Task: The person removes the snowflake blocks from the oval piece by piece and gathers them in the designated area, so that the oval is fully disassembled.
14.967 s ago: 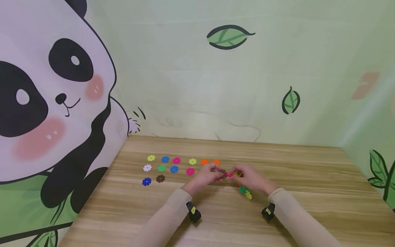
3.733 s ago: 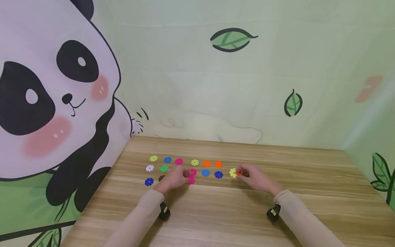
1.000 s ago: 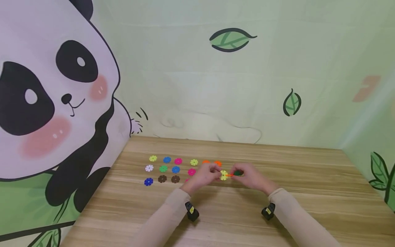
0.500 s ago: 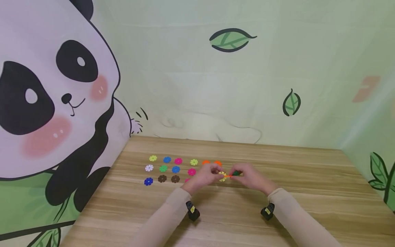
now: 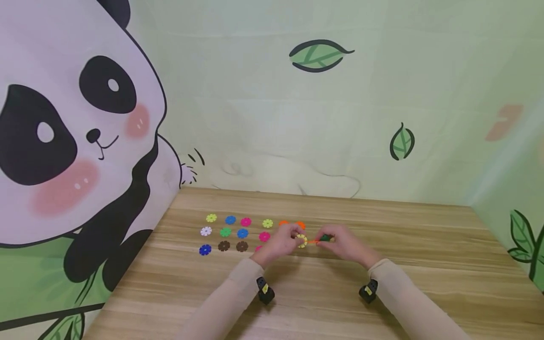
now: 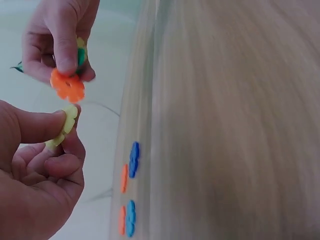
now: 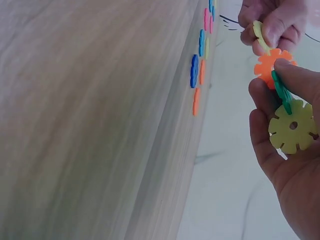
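Thumb and fingers of my left hand pinch a yellow notched plastic disc, seen nearly edge-on in the left wrist view. Facing it, my right hand pinches a short chain of similar discs. An orange disc sticks out of this chain toward the left hand. Behind the orange one, a green disc slots crosswise into it, followed by another yellow disc near the palm. The left hand's yellow disc is right at the orange disc's edge. Both hands are held over the wooden table.
Loose discs lie in rows at the table's left and middle, among them white, dark blue, brown, green and pink. Orange discs lie just behind the hands. A panda-printed backdrop rises behind the table.
The left hand has come rightward from the pink discs and taken hold of the yellow disc. That disc has since shifted slightly left from the orange one. A second brown disc lies on the table.
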Available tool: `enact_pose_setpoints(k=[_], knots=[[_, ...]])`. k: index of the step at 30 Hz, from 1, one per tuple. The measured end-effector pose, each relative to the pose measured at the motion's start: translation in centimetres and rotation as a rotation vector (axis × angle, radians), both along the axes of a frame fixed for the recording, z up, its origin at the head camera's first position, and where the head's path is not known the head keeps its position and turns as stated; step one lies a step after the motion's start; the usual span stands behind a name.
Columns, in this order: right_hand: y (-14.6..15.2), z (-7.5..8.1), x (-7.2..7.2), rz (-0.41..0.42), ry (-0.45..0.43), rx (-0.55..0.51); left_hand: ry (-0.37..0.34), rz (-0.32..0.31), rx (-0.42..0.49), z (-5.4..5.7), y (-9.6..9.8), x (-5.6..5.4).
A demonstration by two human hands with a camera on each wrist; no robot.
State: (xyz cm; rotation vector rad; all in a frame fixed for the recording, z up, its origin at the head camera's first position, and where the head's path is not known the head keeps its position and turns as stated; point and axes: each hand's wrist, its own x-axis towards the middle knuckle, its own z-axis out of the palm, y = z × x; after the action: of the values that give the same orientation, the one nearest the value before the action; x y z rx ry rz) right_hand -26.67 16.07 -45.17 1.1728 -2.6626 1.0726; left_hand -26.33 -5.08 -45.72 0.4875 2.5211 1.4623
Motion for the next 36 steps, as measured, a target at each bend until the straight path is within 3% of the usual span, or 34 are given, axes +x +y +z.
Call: enact_pose_setpoints(k=[9,20,31,36], knots=[[0.5,0.1,0.0,-0.025,-0.003,0.005,-0.011,0.075,0.013,-0.1,-1.6,-0.3],[0.8,0.0,0.1,-0.048,-0.043,0.019,-0.037,0.031,0.020,0.2,-4.2,-0.7],[1.2,-0.2,0.1,-0.059,-0.058,0.039,-0.039,0.081,0.041,0.4,-6.5,-1.1],[1.2,-0.2,0.1,-0.054,-0.060,0.039,0.003,0.043,-0.050,0.4,-7.3,-0.9]])
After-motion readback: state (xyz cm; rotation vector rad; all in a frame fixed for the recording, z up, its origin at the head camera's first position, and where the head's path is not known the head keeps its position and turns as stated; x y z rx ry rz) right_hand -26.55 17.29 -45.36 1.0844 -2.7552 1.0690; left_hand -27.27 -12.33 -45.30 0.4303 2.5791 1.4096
